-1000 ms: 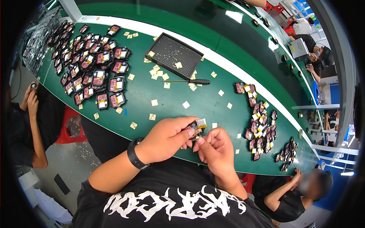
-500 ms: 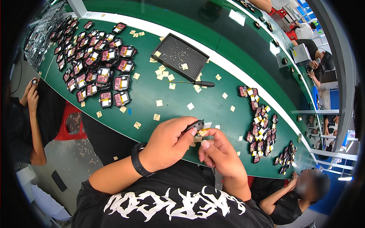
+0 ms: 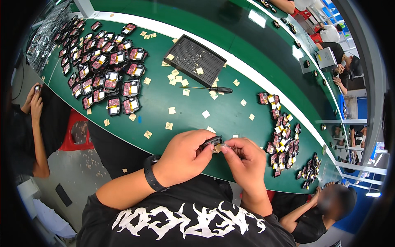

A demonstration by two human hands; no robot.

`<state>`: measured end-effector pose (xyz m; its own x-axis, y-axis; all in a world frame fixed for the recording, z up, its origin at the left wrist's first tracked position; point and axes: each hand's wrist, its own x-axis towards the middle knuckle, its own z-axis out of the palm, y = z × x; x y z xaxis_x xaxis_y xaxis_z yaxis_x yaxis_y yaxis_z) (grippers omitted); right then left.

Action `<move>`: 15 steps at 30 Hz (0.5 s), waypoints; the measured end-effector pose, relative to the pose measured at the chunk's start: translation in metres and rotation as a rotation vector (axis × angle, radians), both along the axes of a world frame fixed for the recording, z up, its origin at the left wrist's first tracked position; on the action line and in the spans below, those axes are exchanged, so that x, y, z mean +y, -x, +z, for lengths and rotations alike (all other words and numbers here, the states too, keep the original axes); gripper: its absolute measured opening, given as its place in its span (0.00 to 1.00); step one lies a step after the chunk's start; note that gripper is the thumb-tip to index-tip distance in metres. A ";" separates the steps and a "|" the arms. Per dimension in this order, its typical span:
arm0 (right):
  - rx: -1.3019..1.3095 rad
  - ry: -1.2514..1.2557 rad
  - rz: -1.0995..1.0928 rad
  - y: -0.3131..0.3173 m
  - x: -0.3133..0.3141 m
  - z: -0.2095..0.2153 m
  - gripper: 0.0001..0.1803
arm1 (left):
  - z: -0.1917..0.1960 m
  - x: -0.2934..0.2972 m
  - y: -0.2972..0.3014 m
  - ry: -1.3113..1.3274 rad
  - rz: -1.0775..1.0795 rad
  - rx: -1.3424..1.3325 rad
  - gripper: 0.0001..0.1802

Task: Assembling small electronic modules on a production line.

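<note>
My left hand is closed round a small black plastic device housing, thumb on its near side. At the right end of the housing, my right hand has thumb and forefinger pinched together. A small pale, shiny piece shows at those fingertips, partly covered, and its kind is unclear. The fingers hide most of the housing's inside. Beneath both hands lies the green table.
Many open black housings with red circuit boards crowd the left; another group lies right. Beyond my hands are a black perforated tray, a screwdriver and scattered pale paper squares. Other people sit at both sides.
My right hand has risen and its fingertips have come against the housing's right end. The thin wires and yellow piece seen there before are now mostly covered. The left hand keeps its hold.
</note>
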<state>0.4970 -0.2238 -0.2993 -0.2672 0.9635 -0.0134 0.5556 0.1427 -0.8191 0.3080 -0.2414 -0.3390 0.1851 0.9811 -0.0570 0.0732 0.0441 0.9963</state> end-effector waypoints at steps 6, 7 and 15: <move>0.039 -0.083 -0.010 0.002 -0.002 -0.007 0.08 | 0.001 0.000 -0.001 0.053 -0.008 -0.014 0.12; 0.065 -0.099 -0.005 0.001 -0.001 -0.011 0.08 | 0.000 0.000 -0.001 0.053 -0.008 -0.014 0.12; 0.272 0.167 -0.152 0.000 -0.004 -0.025 0.07 | -0.004 -0.001 0.002 0.060 -0.106 -0.090 0.16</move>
